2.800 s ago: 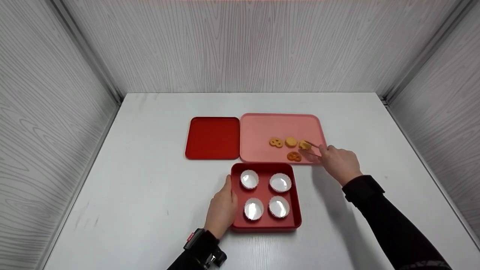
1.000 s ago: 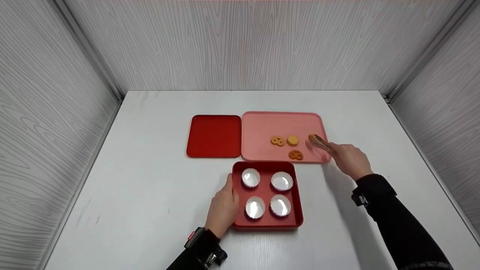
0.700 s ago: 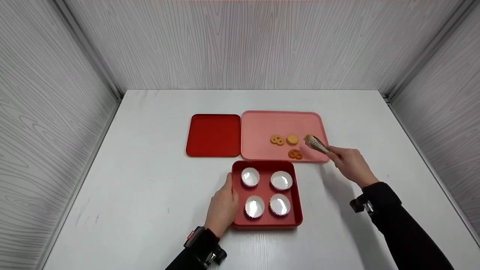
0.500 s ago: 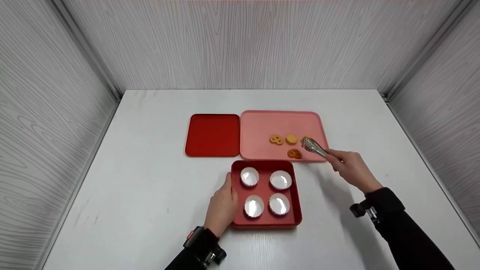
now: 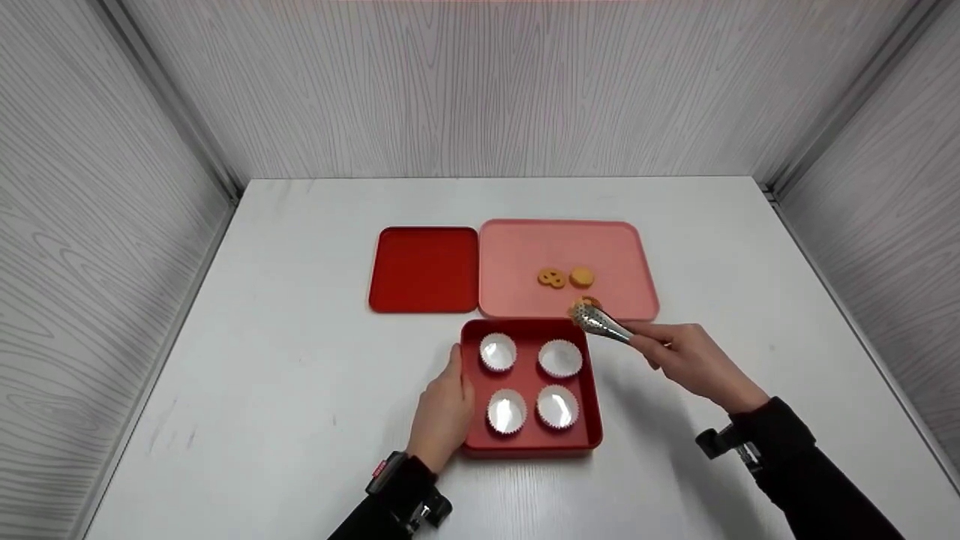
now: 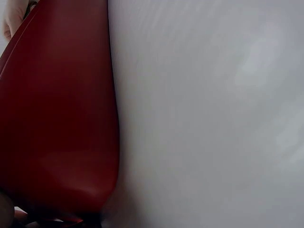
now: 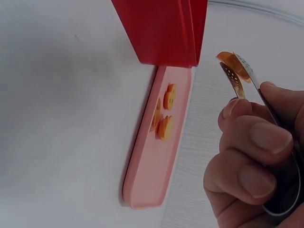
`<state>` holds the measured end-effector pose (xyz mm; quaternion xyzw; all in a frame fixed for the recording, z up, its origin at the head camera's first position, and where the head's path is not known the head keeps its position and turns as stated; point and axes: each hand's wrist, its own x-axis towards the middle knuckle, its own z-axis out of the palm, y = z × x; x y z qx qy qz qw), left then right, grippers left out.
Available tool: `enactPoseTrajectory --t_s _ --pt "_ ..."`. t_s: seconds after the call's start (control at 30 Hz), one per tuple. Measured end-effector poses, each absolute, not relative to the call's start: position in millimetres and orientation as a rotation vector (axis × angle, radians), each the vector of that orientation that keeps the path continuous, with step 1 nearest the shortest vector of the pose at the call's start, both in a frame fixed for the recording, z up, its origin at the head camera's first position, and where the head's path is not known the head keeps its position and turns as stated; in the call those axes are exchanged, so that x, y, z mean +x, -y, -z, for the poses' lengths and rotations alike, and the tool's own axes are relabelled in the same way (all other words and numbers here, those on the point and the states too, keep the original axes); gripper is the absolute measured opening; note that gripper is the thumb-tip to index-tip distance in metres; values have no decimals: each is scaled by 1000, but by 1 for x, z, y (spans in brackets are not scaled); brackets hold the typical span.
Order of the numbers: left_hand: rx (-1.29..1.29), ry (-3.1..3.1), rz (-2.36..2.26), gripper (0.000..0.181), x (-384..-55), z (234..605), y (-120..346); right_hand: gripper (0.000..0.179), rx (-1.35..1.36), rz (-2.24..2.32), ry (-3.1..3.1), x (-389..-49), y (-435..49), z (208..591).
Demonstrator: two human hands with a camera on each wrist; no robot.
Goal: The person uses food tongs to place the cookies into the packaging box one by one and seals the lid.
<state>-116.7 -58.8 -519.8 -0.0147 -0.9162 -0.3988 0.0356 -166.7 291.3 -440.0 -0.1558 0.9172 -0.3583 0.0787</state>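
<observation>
In the head view my left hand (image 5: 442, 412) holds the left wall of a deep red square box (image 5: 525, 453). Some of its fingers are hidden. Several white paper baking cups (image 5: 497, 352) stand inside the box. My right hand (image 5: 690, 360) grips small metal tongs (image 5: 604, 325), whose perforated heads hang over the box's far right corner. In the right wrist view a golden-brown cookie (image 7: 232, 61) is pinched between the tong heads. Behind them on the pink tray (image 5: 622, 255) lie a round cookie (image 5: 581, 277), a pretzel cookie (image 5: 551, 278) and a darker, partly covered pretzel cookie (image 5: 592, 301).
A flat red tray (image 5: 426, 270) sits against the pink tray's left edge, behind the box. Grey wood-grain panels (image 5: 480, 90) enclose the white table (image 5: 300, 360) at the back and both sides.
The tongs took the rightmost cookie from the pink tray. My right hand has carried it left and nearer, to the box's far right corner. My left hand and the box stay in place.
</observation>
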Motion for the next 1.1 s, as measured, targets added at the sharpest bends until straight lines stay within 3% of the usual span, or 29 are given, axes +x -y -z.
enactPoseTrajectory --t_s 0.6,1.1 --pt "-51 2815 1250 54 -117 520 56 14 -778 726 -2774 -150 -253 430" --pt "-36 2815 1260 54 -117 520 55 27 -759 502 -2848 -148 -233 429"
